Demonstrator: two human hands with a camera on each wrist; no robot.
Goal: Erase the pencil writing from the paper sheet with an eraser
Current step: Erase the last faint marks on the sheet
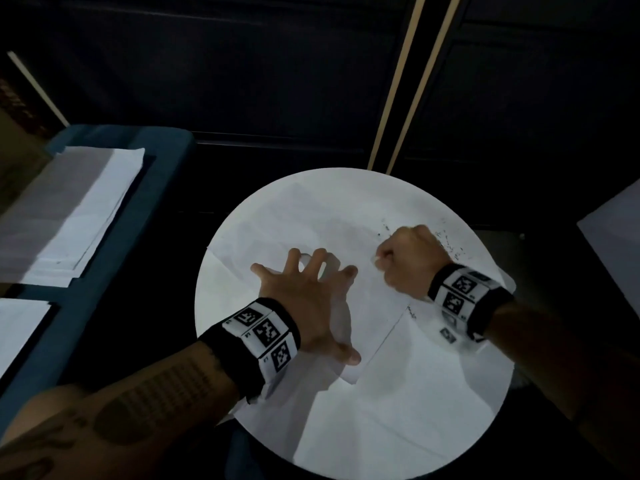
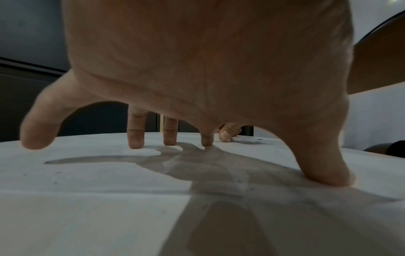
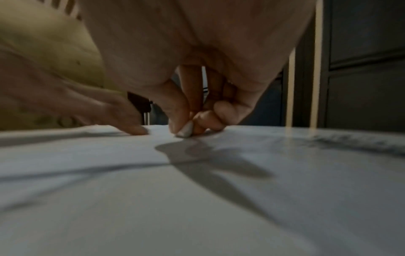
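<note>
Small grey-white eraser (image 3: 185, 131) stands tilted, tip down on the creased white paper sheet (image 1: 346, 216) on the round tabletop (image 1: 485, 393), pinched by the right hand (image 1: 408, 258), while the left hand (image 1: 308, 299) presses the sheet with spread fingers.

Both forearms are wearing black wristbands (image 1: 471, 299) bearing white square-code tags; the left forearm (image 1: 145, 407) is showing dark tattoos.

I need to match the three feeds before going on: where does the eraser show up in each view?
Head: the small pale grey eraser barely shows at the fingers of the right hand, right of centre.
Left wrist: too small to tell; only a far thumb shows.
Right wrist: centre, pinched, tip on the white paper sheet.
Shared landmark: the left hand, spread on the sheet.
</note>
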